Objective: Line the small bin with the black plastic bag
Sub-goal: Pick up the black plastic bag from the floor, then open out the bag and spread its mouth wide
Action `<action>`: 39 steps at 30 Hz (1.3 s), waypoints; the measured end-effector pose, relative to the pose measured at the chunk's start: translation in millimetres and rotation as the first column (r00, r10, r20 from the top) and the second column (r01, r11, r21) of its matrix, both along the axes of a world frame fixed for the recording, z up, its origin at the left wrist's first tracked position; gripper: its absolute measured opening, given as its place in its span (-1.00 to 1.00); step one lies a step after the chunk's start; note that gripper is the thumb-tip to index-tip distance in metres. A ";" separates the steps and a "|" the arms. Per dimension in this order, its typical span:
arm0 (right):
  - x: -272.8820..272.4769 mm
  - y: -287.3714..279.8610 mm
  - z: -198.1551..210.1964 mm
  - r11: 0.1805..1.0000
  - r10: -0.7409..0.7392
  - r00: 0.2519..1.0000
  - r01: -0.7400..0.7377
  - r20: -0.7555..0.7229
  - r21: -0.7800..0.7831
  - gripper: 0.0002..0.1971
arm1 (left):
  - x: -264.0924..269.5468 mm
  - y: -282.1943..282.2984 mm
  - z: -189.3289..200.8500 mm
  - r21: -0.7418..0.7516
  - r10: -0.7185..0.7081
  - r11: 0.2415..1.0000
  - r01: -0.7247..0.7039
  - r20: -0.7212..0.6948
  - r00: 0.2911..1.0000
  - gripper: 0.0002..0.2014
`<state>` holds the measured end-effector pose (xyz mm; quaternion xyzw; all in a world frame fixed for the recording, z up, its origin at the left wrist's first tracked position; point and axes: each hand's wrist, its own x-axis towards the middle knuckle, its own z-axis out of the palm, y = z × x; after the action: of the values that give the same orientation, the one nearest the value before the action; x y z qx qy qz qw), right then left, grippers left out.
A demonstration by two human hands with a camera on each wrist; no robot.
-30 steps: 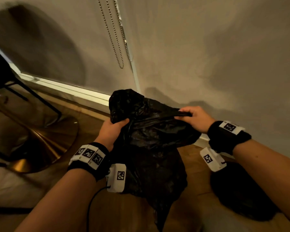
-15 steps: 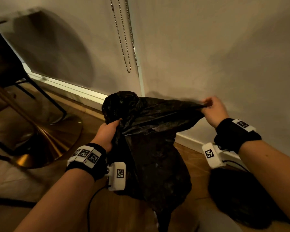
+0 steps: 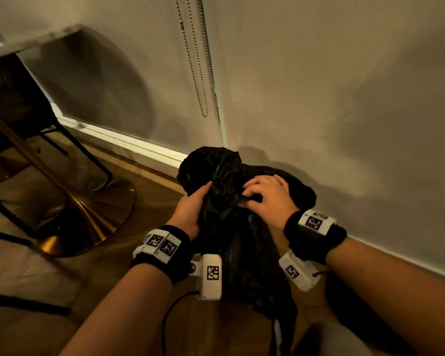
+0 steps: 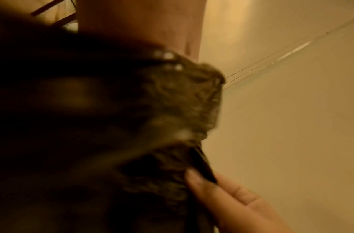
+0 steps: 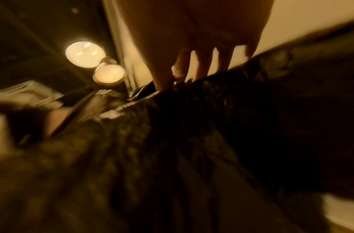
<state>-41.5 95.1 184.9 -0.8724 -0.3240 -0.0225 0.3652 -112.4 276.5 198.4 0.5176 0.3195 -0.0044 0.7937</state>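
Left hand: your left hand (image 3: 190,210) is at the left side of the black plastic bag (image 3: 242,227), palm turned in toward it, fingers curled round a bunched fold near the top. Grip is closed on the bag.
Right hand: your right hand (image 3: 267,199) lies on the bag's right side, just beside the left one, knuckles up. Fingers (image 5: 204,63) are spread and bent down into the plastic, thumb (image 4: 200,181) pressed against a fold. Grip holds the bag.
Forearms: both come in from below the bag, angled toward it, wrist bands and tagged white camera blocks just under it.
Bag position: held up off the wooden floor (image 3: 113,291), crumpled top bunched between your hands, the rest hanging down between your forearms.
Bin: can't tell; a pale rounded shape shows below the bag at the frame bottom, too blurred to call.
Room around bag: wall (image 3: 344,98) and white skirting (image 3: 129,140) sit close behind it; bead chain (image 3: 203,73) hangs on the wall above it. Gold round base (image 3: 88,227) and dark chair legs (image 3: 88,155) are well apart to the bag's left, open floor between.
Materials: bag is thin, glossy, heavily wrinkled film; floor is wood plank; wall is smooth and matte.
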 end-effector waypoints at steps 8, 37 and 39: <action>42.2 -19.0 10.7 0.967 0.044 0.952 0.035 -0.302 0.252 -0.86 | -9.8 36.7 -2.2 0.333 -0.087 0.942 0.051 0.093 0.992 -0.54; 74.3 -19.6 13.1 0.935 -0.029 0.972 0.109 -0.233 0.339 -0.70 | -15.3 77.1 -7.6 0.485 -0.007 0.874 -0.003 0.018 1.000 -0.74; 82.3 -28.1 21.9 0.906 -0.075 0.963 0.174 -0.261 0.385 -0.76 | -23.8 92.5 -4.8 0.586 -0.028 0.806 0.081 -0.099 0.995 -0.61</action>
<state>40.7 67.0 206.8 -0.7934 -0.2091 -0.0067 0.5717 -136.2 368.9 193.7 0.7464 0.3237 0.0499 0.5793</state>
